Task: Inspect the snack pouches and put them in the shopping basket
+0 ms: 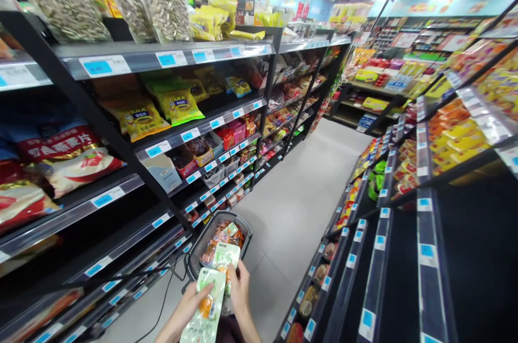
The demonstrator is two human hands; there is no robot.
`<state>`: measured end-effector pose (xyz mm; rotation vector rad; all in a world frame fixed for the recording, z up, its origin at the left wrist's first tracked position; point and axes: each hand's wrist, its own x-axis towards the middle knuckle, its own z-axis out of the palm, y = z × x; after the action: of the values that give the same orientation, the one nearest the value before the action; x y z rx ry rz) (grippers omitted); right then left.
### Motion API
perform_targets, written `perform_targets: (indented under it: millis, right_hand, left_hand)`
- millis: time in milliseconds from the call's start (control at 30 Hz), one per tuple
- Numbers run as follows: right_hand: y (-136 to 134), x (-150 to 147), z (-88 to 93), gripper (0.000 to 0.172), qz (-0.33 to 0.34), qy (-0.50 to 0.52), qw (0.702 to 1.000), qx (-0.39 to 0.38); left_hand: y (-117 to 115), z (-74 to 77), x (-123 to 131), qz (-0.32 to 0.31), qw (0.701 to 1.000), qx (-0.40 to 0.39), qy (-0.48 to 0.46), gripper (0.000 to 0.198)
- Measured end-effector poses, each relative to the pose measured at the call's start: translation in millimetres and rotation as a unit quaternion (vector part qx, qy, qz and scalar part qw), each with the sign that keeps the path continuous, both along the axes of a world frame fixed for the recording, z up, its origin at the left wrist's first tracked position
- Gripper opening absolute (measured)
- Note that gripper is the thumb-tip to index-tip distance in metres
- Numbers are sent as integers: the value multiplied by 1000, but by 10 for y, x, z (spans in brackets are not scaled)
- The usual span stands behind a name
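Note:
My left hand [190, 304] is closed on a pale green snack packet [205, 321], its thumb lying across the front. A second pale green snack packet [226, 252] is gripped in my right hand [239, 286], just to the right and a little farther out. Both packets have an orange patch on the front. Beyond them, on the floor, stands a grey basket [247, 224] holding several small reddish-orange packs and another pale green packet [230, 229]. The lower part of the right packet is partly hidden by my hands.
On the left is a black shelf unit with yellow snack bags [178, 105], red-and-white bags [73, 159] and large seed bags [165, 8]. Tiered racks [384, 213] line the right side. A grey aisle floor [299, 186] runs between them. A black cable [164, 300] lies at lower left.

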<state>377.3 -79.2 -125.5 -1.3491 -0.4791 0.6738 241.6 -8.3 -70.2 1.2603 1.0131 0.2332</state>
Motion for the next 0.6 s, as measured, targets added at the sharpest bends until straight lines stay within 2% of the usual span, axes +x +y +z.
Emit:
perform_targets:
  millis: [133,333,400,467,600]
  right_hand:
    - [16,79,47,40,-18,-5,1000,3]
    - [-6,186,107,47,-50,-22,998,13]
    - [-14,210,84,50,-66,-21,997,18]
    - [-14,233,47,50,-79,-19,997,13]
    - [34,288,-17,55,-122,-6,992,-10]
  left_hand:
    - [55,41,102,-10,1000,5,-10,69]
    - [45,264,215,-39,997,-24,-62,69]
    - [50,294,256,-47,997,-28,-61,67]
    - [77,271,305,-67,995,-34,-63,66]
    - [222,148,417,-146,984,-45,-88,66]
